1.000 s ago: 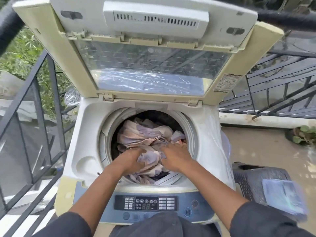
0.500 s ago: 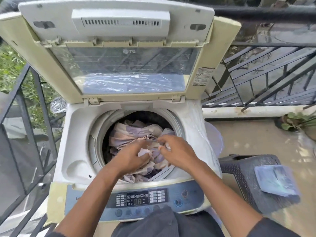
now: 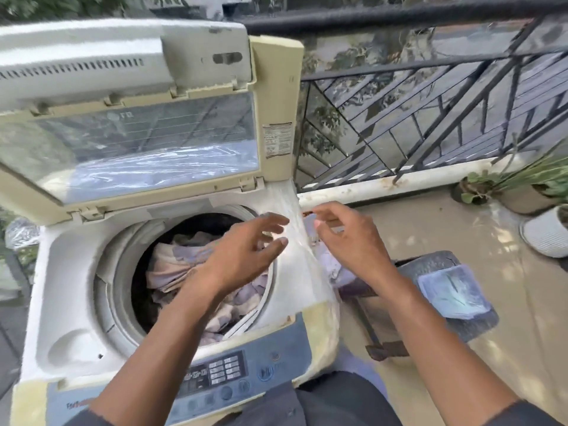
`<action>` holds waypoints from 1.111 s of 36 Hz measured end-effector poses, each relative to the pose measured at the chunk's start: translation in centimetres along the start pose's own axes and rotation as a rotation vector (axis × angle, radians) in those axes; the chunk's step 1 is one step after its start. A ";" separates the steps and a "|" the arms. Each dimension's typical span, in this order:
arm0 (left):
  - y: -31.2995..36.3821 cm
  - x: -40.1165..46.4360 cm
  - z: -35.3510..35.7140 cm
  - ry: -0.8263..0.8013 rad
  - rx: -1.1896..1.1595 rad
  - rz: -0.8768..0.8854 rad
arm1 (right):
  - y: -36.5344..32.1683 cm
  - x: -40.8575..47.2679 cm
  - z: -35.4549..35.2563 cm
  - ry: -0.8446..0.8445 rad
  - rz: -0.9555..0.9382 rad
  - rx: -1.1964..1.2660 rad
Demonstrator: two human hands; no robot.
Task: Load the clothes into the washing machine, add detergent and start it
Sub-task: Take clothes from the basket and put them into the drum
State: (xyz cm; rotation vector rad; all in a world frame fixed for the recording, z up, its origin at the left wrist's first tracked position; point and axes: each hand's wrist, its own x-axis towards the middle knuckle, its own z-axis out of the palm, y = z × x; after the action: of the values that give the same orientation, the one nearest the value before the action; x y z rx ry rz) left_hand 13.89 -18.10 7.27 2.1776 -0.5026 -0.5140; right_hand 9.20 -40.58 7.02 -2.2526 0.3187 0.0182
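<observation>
A top-loading washing machine (image 3: 70, 290) stands at the left with its lid (image 3: 138, 139) raised. Pale pink and lilac clothes (image 3: 175, 265) lie in the drum. My left hand (image 3: 246, 253) hovers above the drum's right rim, fingers spread, holding nothing. Past the machine's right edge, my right hand (image 3: 350, 241) is in the air with fingers apart and empty. The blue control panel (image 3: 221, 376) with its buttons runs along the front. On a dark plastic stool (image 3: 479, 321) to the right lies a clear packet (image 3: 451, 293); I cannot tell what it holds.
A black metal railing (image 3: 430, 118) borders the balcony behind and to the right. Potted plants (image 3: 522, 189) and a white pot (image 3: 547, 232) stand at the far right on the beige floor. More cloth (image 3: 335, 269) shows beside the machine, below my right hand.
Both hands have let go of the clothes and lifted out of the drum, moving right. The view has swung to the right, toward the stool.
</observation>
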 end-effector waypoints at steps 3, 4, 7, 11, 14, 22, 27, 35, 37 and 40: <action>2.0 2.8 2.0 -0.006 -0.017 0.037 | 3.1 1.6 -2.6 0.024 0.035 -0.010; 2.5 3.8 2.7 -0.005 -0.021 0.040 | 4.2 2.2 -3.3 0.025 0.051 -0.014; 3.5 7.2 5.2 -0.019 -0.037 0.027 | 7.6 4.3 -5.3 0.028 0.085 -0.024; 4.0 11.9 8.9 -0.077 -0.028 -0.044 | 12.3 7.3 -6.5 -0.002 0.154 -0.043; 3.9 15.2 11.8 -0.134 -0.020 -0.136 | 16.2 9.7 -6.4 -0.042 0.208 -0.030; -1.8 23.3 20.9 -0.180 0.075 -0.506 | 27.8 16.1 -1.3 -0.216 0.437 -0.028; -7.9 26.2 27.8 -0.298 0.228 -0.601 | 36.4 18.5 5.1 -0.344 0.471 -0.090; -18.3 29.2 37.7 -0.458 0.284 -0.718 | 50.5 21.1 16.8 -0.598 0.481 -0.186; -20.4 29.9 39.3 -0.444 0.268 -0.749 | 53.0 21.9 19.4 -0.654 0.458 -0.228; -23.2 31.0 41.0 -0.419 0.240 -0.787 | 56.3 23.1 22.9 -0.713 0.406 -0.299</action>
State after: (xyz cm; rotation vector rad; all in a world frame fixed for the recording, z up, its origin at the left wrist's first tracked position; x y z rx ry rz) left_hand 22.69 -46.37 -40.75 2.4616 0.1229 -1.4100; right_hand 20.45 -63.03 -52.98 -2.2582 0.3888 1.1130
